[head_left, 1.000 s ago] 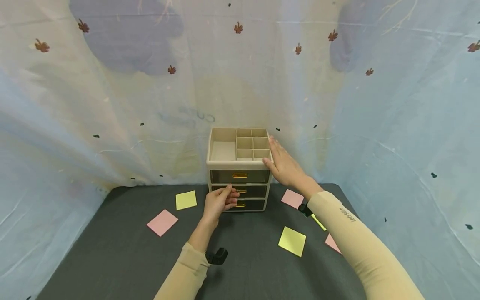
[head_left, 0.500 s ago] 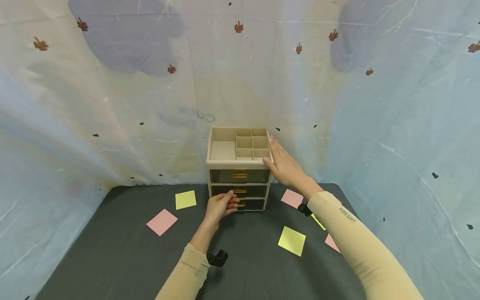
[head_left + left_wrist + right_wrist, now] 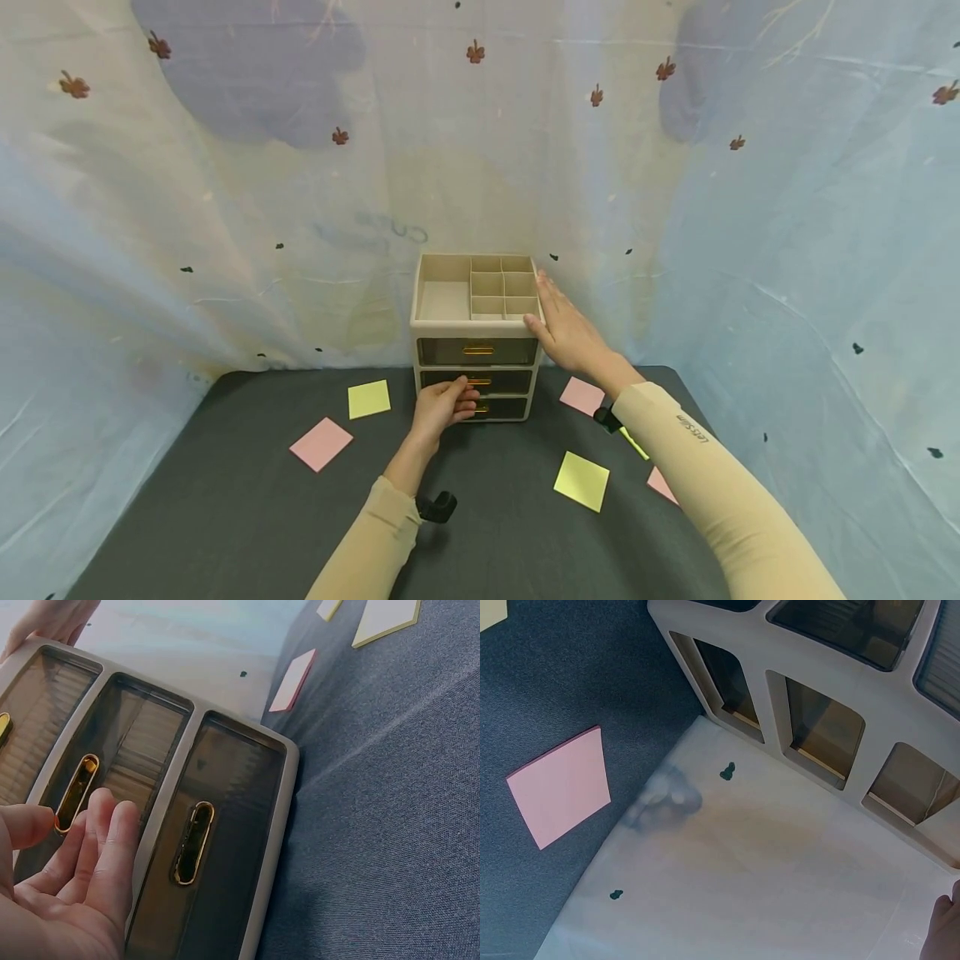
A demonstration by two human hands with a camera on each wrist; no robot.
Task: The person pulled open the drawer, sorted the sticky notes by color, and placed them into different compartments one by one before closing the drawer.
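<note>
A cream desktop drawer organizer [image 3: 477,330] with several top compartments and three dark see-through drawers stands at the table's back. My left hand [image 3: 441,408] is at the middle drawer, thumb and index finger pinching the left end of its gold handle [image 3: 77,793]; the other fingers bend loosely alongside. All three drawers look closed. Below it, the bottom drawer's handle [image 3: 194,844] is untouched. My right hand [image 3: 573,333] rests against the organizer's right side, fingers straight, thumb on the top rim. In the right wrist view only a bit of that hand [image 3: 941,930] shows, beside the slotted side wall [image 3: 769,712].
Left on the dark table [image 3: 495,517] lie a yellow sticky-note pad [image 3: 369,399] and a pink one [image 3: 321,444]. On the right are a pink pad [image 3: 582,396], a yellow pad [image 3: 582,482] and others partly under the right arm. A patterned curtain [image 3: 480,167] hangs behind.
My left hand has dropped slightly and come onto the middle drawer's handle, its thumb and fingers closer together. My right hand stays against the organizer's side.
</note>
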